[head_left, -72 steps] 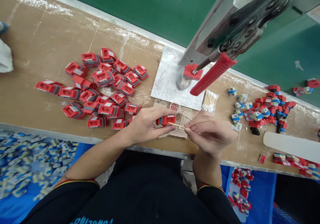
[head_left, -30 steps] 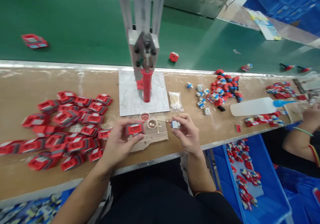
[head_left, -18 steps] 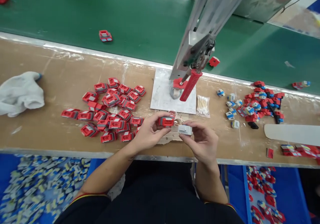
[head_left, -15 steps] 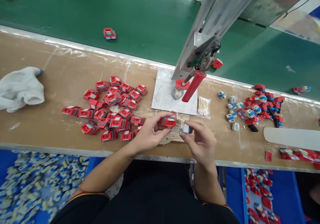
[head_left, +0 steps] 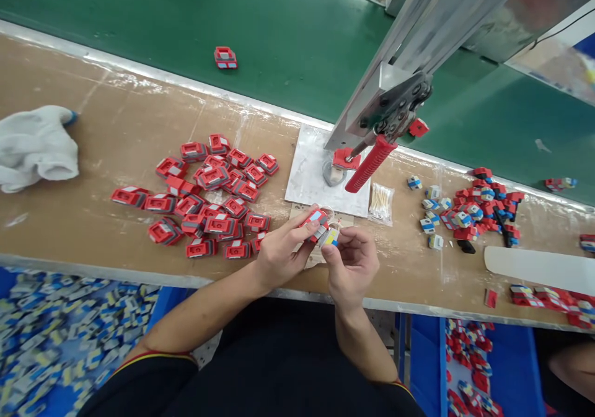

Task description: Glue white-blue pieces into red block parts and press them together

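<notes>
My left hand is closed on a red and grey toy car part, tilted so that a pale blue window shows. Close beside it, my right hand pinches a small white, yellow and blue block between thumb and fingers. The two pieces are nearly touching; whether they meet I cannot tell. Both are held over a strip of cardboard at the table's front. Just behind stands a lever clamp with a red handle, mounted above a white plate.
Many red car parts lie at left, near a white glove. Cotton swabs lie right of the plate, then small blocks and red pieces. A green conveyor runs behind; blue bins stand below.
My hands have come closer together, and both pieces have been turned to show other faces. On the conveyor, a red part has shifted right in the view, which has itself moved slightly.
</notes>
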`<action>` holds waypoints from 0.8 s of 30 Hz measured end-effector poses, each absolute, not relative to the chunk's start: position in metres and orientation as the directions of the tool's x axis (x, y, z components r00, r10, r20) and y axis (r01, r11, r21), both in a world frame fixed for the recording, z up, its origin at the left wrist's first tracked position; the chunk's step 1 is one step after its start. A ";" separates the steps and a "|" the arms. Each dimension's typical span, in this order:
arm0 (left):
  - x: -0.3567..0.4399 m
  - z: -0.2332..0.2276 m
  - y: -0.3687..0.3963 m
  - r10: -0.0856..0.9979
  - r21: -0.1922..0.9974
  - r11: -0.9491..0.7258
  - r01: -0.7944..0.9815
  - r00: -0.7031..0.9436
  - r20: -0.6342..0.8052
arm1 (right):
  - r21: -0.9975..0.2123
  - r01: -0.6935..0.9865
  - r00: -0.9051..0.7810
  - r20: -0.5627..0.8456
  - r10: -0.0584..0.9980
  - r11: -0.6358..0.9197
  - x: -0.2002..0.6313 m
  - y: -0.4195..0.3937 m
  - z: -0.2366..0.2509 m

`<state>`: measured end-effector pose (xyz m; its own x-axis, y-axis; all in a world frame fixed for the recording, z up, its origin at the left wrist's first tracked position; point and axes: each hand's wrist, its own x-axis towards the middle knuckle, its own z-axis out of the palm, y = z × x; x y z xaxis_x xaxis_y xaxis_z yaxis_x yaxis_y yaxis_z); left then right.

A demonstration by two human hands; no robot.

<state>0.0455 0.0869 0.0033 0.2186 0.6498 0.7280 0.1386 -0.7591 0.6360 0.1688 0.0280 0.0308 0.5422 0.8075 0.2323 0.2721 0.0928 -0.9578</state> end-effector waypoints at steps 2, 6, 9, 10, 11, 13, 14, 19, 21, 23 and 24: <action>0.045 0.006 0.086 0.648 0.640 -0.759 0.116 0.229 0.726 | -0.934 0.320 0.531 0.315 0.786 0.158 0.166 0.030 0.029; 0.045 0.002 0.087 0.634 0.662 -0.750 -0.007 0.281 0.721 | -0.876 0.411 0.431 0.429 0.793 0.251 0.171 0.032 0.031; 0.043 -0.003 0.088 0.643 0.682 -0.719 -0.130 0.247 0.725 | -0.861 0.398 0.254 0.436 0.863 0.318 0.189 0.030 0.038; 0.042 -0.003 0.088 0.651 0.694 -0.698 -0.179 0.246 0.718 | -0.860 0.387 0.209 0.434 0.876 0.333 0.196 0.029 0.041; 0.040 -0.003 0.089 0.656 0.706 -0.670 -0.229 0.261 0.708 | -0.863 0.378 0.180 0.424 0.887 0.335 0.204 0.029 0.043; 0.036 0.000 0.090 0.651 0.729 -0.611 -0.308 0.327 0.685 | -0.883 0.351 0.113 0.369 0.922 0.311 0.218 0.028 0.047; 0.035 0.002 0.090 0.639 0.736 -0.590 -0.332 0.366 0.677 | -0.897 0.326 0.060 0.334 0.941 0.297 0.222 0.029 0.047; 0.030 0.005 0.091 0.640 0.754 -0.572 -0.324 0.399 0.657 | -0.889 0.279 -0.135 0.339 0.931 0.364 0.223 0.032 0.039; 0.027 0.008 0.087 0.653 0.765 -0.550 -0.336 0.397 0.645 | -0.847 0.338 -0.136 0.388 0.911 0.411 0.225 0.034 0.038; 0.020 0.014 0.083 0.703 0.802 -0.477 -0.361 0.391 0.594 | -0.801 0.407 -0.085 0.446 0.891 0.439 0.236 0.040 0.040; 0.014 0.018 0.081 0.743 0.829 -0.421 -0.367 0.384 0.548 | -0.780 0.443 -0.034 0.479 0.877 0.442 0.245 0.044 0.041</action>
<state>0.0144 0.0814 0.0177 0.3843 0.7433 0.5476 -0.3671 -0.4212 0.8294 0.2451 0.0442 0.0411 -0.0336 0.8773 0.4788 0.4434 0.4424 -0.7795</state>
